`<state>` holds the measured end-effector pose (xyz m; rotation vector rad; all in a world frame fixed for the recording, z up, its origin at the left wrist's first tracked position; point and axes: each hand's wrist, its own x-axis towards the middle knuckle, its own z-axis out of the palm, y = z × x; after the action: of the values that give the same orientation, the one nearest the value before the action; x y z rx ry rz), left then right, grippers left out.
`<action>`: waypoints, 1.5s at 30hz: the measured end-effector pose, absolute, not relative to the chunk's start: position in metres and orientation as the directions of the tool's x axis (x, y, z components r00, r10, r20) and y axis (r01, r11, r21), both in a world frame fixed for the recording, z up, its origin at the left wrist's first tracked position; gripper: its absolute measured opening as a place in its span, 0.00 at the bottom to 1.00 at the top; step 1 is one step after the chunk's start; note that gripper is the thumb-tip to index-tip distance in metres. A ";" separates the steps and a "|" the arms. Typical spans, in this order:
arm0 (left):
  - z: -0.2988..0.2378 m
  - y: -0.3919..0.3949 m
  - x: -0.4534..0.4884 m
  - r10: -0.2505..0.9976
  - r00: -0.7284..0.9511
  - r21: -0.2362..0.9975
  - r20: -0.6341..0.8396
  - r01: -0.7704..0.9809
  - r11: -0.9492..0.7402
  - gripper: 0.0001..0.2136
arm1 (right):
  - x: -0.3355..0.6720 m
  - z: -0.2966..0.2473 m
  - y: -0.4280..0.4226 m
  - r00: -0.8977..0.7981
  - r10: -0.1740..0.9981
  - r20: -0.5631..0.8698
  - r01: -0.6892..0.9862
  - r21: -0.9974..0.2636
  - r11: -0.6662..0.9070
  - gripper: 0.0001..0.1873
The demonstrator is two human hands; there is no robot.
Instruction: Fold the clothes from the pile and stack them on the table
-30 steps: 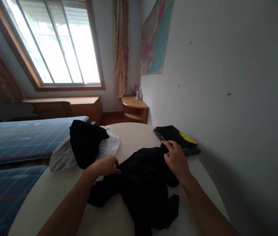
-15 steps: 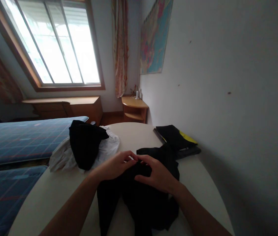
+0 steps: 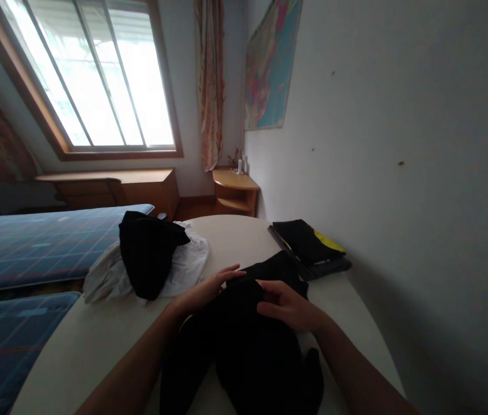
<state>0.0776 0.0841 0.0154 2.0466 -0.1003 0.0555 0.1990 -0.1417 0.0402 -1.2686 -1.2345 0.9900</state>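
A black garment (image 3: 248, 340) lies bunched on the round pale table (image 3: 97, 340) in front of me. My left hand (image 3: 207, 288) rests on its upper left edge with fingers stretched flat along the cloth. My right hand (image 3: 287, 305) lies on top of the garment just right of the left one, fingers extended and pressing the fabric. Neither hand wraps round anything. The two hands are close together, nearly touching.
A heap of white cloth (image 3: 183, 265) with a black garment (image 3: 146, 253) on it sits at the table's left. A folded black and yellow stack (image 3: 310, 245) lies by the wall. Beds with blue plaid covers (image 3: 31, 242) stand left; a wooden corner shelf (image 3: 235, 190) is beyond.
Both hands came together from the garment's spread edges to its middle, folding the cloth inward. They now lie flatter on it, and the garment is more compact.
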 end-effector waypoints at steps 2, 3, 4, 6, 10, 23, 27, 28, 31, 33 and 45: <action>0.014 0.082 0.079 -0.049 0.995 0.842 0.085 -0.098 -0.531 0.21 | 0.202 0.039 -0.145 0.151 0.983 0.102 0.049 -0.994 0.095 0.21; 0.014 0.082 0.079 -0.034 0.996 0.813 0.086 -0.090 -0.575 0.17 | 0.204 0.039 -0.147 0.193 0.975 0.114 0.042 -0.993 0.108 0.21; 0.016 0.083 0.080 -0.008 0.996 0.785 0.084 -0.071 -0.615 0.15 | 0.207 0.039 -0.149 0.246 0.960 0.135 0.043 -0.991 0.129 0.20; 0.021 0.090 0.080 0.065 0.994 0.757 0.083 -0.020 -0.653 0.12 | 0.215 0.039 -0.151 0.344 0.921 0.185 0.054 -0.983 0.177 0.21; 0.037 0.109 0.076 0.208 0.970 0.865 0.123 -0.002 -0.502 0.10 | 0.236 0.035 -0.149 0.530 0.811 0.250 0.115 -0.968 0.223 0.20; 0.077 0.094 0.064 0.395 0.918 0.991 -0.040 0.086 -0.098 0.26 | 0.210 0.038 -0.137 0.502 0.632 0.590 0.805 -0.586 -0.093 0.11; 0.082 0.083 0.064 0.416 0.909 0.991 0.019 0.039 -0.131 0.28 | 0.168 0.050 -0.131 0.124 0.860 0.494 0.922 -0.378 0.084 0.29; 0.083 0.082 0.063 0.407 0.913 0.990 0.023 0.036 -0.138 0.28 | 0.162 0.050 -0.129 0.081 0.895 0.438 0.926 -0.366 0.095 0.32; 0.082 0.083 0.063 0.384 0.923 0.981 0.024 0.053 -0.188 0.25 | 0.156 0.048 -0.126 0.051 0.948 0.316 0.927 -0.367 0.073 0.17; 0.079 0.087 0.065 0.421 0.906 0.969 0.052 0.056 -0.240 0.24 | 0.163 0.046 -0.126 0.113 0.940 0.323 0.921 -0.389 0.023 0.11; 0.067 0.129 0.065 0.853 0.440 0.953 0.279 -0.014 -0.304 0.24 | 0.255 0.030 -0.152 0.771 0.382 0.509 0.611 -0.761 -0.217 0.20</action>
<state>0.0649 0.1287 0.0666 1.6489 0.7416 1.0402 0.2554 -0.1516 0.0296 -1.8392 -0.7649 -0.2531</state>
